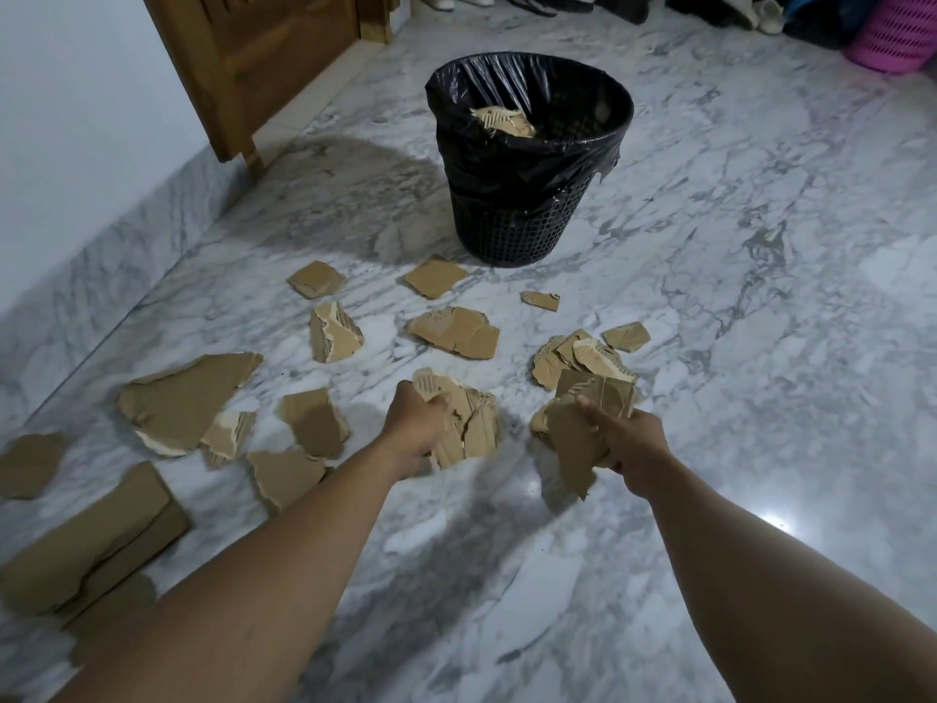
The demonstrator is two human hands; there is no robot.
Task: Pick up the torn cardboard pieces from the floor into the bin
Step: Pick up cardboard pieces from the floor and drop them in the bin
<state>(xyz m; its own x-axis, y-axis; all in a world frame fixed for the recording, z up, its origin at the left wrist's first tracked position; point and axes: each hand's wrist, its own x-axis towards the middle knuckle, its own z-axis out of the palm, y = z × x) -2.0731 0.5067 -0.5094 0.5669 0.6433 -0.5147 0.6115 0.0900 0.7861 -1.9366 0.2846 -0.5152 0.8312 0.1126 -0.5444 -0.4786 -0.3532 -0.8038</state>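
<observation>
A black mesh bin [512,215] lined with a black bag stands on the marble floor ahead, with a cardboard piece [504,120] inside. Several torn brown cardboard pieces lie scattered before it, the biggest [182,398] at the left. My left hand [418,423] grips a bunch of cardboard pieces [474,423] above the floor. My right hand [626,438] holds another bunch of cardboard pieces [583,428], just in front of a small pile [583,355] on the floor.
A wooden door [263,58] stands at the far left beside a white wall. A pink basket [897,33] and shoes sit along the far right edge. A folded cardboard slab [86,545] lies near my left arm. Bare marble spreads to the right.
</observation>
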